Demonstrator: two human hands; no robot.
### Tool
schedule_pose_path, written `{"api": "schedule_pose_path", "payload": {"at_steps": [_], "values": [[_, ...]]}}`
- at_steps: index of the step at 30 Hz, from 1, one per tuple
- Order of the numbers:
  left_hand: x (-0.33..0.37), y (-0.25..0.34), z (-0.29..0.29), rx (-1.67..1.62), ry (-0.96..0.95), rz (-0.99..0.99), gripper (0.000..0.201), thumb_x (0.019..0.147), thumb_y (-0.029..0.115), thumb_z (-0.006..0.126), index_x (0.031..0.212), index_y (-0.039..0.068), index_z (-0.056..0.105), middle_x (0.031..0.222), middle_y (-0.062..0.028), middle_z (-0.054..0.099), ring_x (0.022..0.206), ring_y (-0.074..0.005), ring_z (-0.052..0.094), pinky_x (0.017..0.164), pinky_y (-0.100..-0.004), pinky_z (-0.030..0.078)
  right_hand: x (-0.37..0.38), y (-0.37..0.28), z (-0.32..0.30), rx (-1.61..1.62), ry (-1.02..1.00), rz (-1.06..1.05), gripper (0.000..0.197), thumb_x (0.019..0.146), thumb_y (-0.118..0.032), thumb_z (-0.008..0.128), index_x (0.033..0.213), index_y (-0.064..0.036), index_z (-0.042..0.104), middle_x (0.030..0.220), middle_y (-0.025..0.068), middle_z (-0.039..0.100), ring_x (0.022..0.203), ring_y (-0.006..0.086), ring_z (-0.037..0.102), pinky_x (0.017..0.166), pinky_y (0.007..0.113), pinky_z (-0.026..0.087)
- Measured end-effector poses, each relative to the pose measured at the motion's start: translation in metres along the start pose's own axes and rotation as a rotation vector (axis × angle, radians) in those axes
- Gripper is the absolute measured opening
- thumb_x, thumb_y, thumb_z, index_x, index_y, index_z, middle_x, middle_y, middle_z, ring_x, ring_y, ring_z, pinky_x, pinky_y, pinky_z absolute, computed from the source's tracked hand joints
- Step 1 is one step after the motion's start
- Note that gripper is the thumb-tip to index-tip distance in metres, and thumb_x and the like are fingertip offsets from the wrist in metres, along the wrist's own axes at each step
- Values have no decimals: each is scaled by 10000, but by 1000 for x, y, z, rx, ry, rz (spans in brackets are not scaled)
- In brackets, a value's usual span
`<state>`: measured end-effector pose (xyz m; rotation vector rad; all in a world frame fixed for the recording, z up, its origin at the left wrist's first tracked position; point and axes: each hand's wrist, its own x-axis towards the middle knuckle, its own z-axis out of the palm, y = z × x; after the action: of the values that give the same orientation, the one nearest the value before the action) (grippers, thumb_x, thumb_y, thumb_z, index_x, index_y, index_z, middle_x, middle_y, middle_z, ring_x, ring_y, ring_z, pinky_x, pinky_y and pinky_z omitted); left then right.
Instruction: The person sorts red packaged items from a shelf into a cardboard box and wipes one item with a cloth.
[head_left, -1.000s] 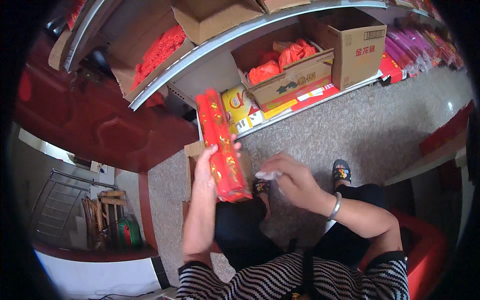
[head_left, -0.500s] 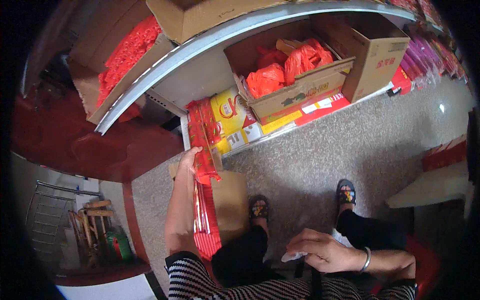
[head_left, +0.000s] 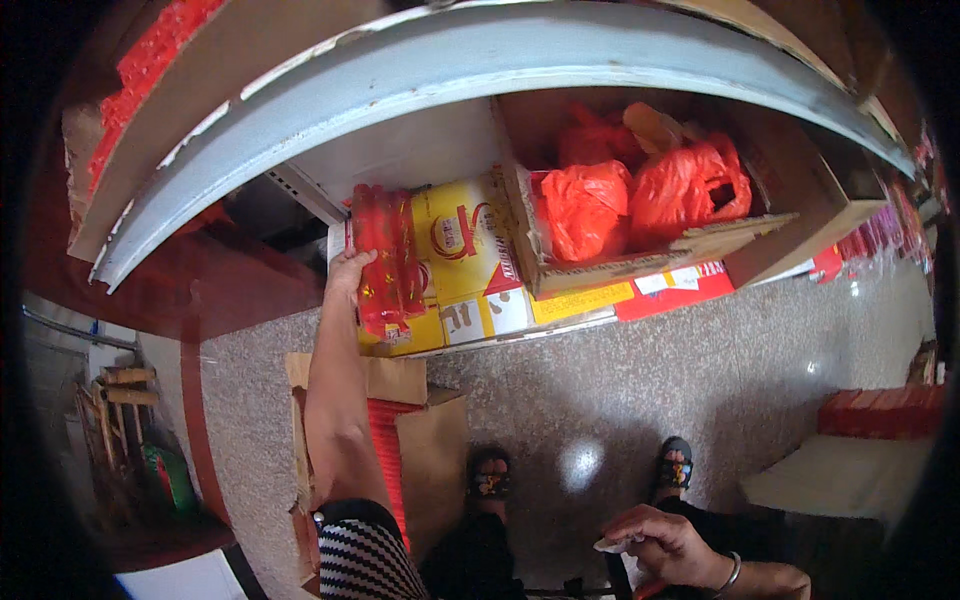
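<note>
My left hand (head_left: 352, 272) reaches forward to the lower shelf, its fingers closed on the left edge of a shiny red plastic-wrapped packet (head_left: 376, 290) with small gold marks. This packet lies on a yellow cardboard box (head_left: 455, 235), beside other red packets (head_left: 408, 250). Low at the right, my right hand (head_left: 668, 548) pinches a small whitish crumpled piece (head_left: 615, 545), perhaps tissue or thin plastic. Under my left forearm stands an open carton (head_left: 432, 450) holding stacked red packets (head_left: 388, 450).
A grey metal shelf edge (head_left: 480, 75) curves above my reach. On the lower shelf a cardboard box (head_left: 650, 262) holds red plastic bags (head_left: 690, 185). Another carton of red goods (head_left: 150, 60) sits upper left. A bamboo chair (head_left: 125, 400) stands at the left.
My left hand has moved forward with the red packet, which now lies farther onto the yellow box. My view has shifted nearer the shelf. The right hand still pinches the whitish piece.
</note>
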<state>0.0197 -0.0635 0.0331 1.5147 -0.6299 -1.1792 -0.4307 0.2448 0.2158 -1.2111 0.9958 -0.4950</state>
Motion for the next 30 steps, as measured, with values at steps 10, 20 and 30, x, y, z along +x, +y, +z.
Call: {"api": "schedule_pose_path", "payload": {"at_steps": [10,20,30], "values": [[30,-58,-39,389,35,226,503,839,20,538,1317,46,384,1093,-93,585,907,-144,562,770,-258,469,9,32,-12,247,-81,-248,320,921,-98,449,1240,-72,464,1198,141,508,1053,283,537,820,368,457],[-120,-28,-114,498,201,449,381,853,31,499,1233,26,479,1155,-121,543,1077,-159,484,916,-279,383,0,-18,17,-23,-12,46,357,735,160,402,970,-15,606,993,111,595,938,192,569,823,299,440],[-380,-155,-271,472,415,202,138,865,9,473,917,-27,595,858,-69,618,811,-126,548,768,-269,448,-38,-1,60,-11,75,-13,251,773,61,388,905,16,597,953,134,608,899,199,578,830,319,439]]}}
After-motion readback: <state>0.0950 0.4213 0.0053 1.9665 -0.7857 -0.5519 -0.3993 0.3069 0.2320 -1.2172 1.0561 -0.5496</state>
